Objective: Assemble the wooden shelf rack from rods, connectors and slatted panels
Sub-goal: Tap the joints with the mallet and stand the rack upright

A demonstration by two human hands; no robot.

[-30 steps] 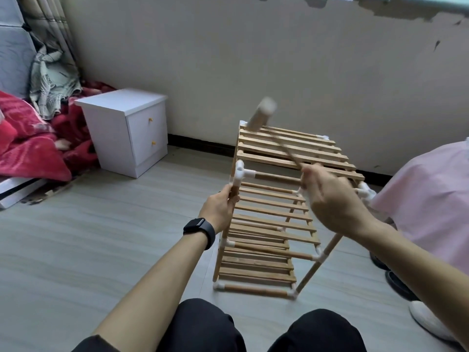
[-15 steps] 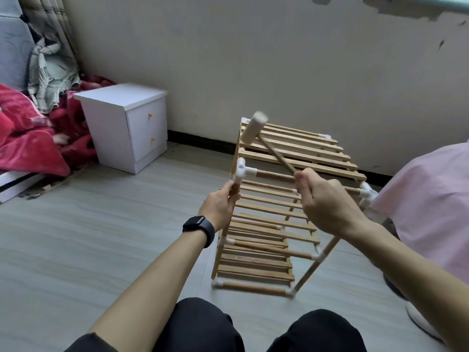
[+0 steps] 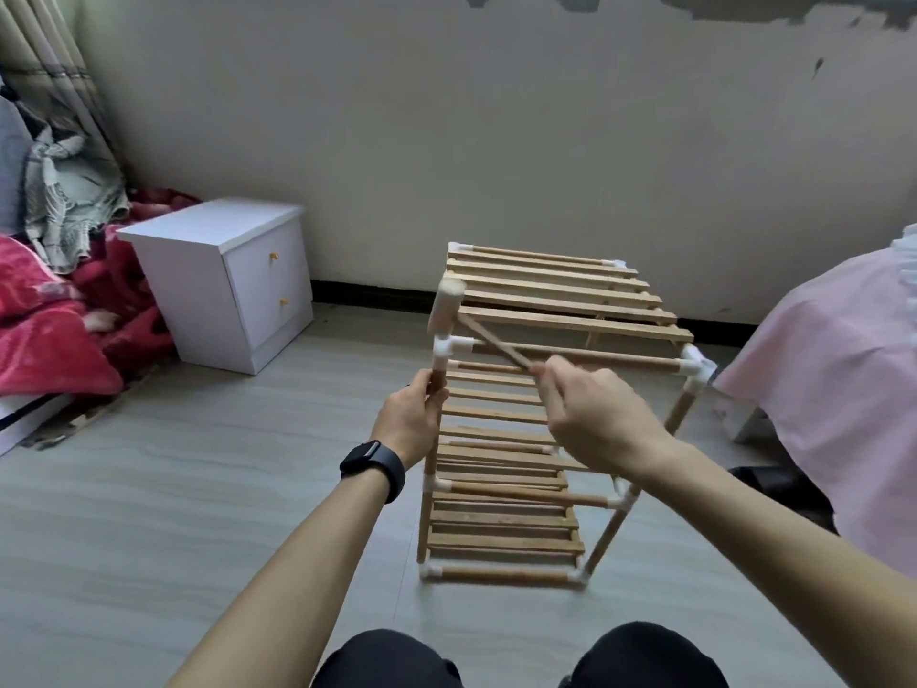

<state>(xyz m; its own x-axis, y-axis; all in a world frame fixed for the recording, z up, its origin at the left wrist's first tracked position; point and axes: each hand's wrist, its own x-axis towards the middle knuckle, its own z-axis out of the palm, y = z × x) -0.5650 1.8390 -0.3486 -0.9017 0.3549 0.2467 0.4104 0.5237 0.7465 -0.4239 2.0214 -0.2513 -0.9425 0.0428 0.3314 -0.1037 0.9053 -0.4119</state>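
— Where does the rack stand?

— The wooden shelf rack (image 3: pixel 546 439) stands upright on the floor (image 3: pixel 149 489), right in front of the person's knees. Its far side is toward the edge where the floor meets the wall. It has slatted panels in tiers and white joints at the corners.

— And the hands?

— The left hand (image 3: pixel 409 422) has its grip wrapped round the near-left upright rod (image 3: pixel 437 375), just under the top white connector (image 3: pixel 449 347). There's a black watch (image 3: pixel 372 464) on that wrist. The right hand (image 3: pixel 595 419) has its grip clenched round the handle of a wooden mallet (image 3: pixel 446 310), above the rack's near side.

— Where's the mallet's head?

— At the rack's near-left top corner, directly over that connector. I can't tell whether it is touching or just clear; it's a little blurred.

— Anything else about?

— A white nightstand (image 3: pixel 223 275) sits on the floor to the left, by the wall. A red blanket (image 3: pixel 49 340) is heaped beside it at the floor's left edge. Pink cloth (image 3: pixel 818 389) drapes down at the right edge.
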